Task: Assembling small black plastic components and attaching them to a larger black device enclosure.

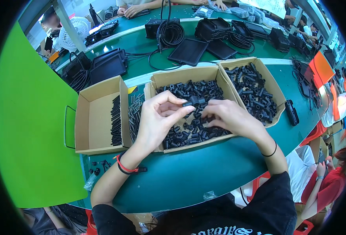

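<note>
Over the middle cardboard box (200, 143), my left hand (157, 115) pinches a small black plastic fitting (195, 102) between thumb and fingertips. The piece looks like a short tube with a wider collar. Just to its right, my right hand (233, 117) has its fingers curled down over the loose black parts (182, 137) in the same box. Its fingertips are drawn together, and whatever lies between them is hidden. These loose parts are short black tubes and collars, heaped in the box with some brown cardboard showing among them.
A left box (96, 117) holds a row of thin black rods; metal pins (135, 113) lie beside it. More black tubes fill the right box (255, 90). A green panel (31, 117) stands at left. Black cases and coiled cables (173, 33) line the far bench; people sit around.
</note>
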`<control>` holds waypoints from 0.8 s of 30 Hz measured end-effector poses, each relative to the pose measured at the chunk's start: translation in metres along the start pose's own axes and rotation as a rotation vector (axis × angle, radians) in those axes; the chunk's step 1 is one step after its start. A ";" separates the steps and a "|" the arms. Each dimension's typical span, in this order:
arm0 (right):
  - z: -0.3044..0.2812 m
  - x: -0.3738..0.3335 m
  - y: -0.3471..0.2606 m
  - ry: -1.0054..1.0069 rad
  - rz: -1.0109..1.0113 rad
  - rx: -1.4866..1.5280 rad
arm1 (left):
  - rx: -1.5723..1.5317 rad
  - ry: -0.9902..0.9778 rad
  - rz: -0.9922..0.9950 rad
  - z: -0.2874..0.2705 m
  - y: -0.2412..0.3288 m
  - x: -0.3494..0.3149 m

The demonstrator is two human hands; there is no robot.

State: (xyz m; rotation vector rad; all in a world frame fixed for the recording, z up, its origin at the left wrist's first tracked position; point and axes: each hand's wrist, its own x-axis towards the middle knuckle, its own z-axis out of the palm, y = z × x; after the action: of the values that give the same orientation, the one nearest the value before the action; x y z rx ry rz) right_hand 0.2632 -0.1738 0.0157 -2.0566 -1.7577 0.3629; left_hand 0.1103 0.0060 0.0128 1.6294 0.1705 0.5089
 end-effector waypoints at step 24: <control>-0.009 -0.004 -0.018 0.365 0.105 0.830 | -0.224 -0.061 -0.134 0.001 -0.006 -0.002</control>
State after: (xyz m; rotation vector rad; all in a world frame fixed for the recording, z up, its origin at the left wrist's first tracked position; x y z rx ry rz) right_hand 0.2511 -0.1764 0.0315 -1.4815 -1.0277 0.5833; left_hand 0.1103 0.0048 0.0065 1.4021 0.1695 0.3616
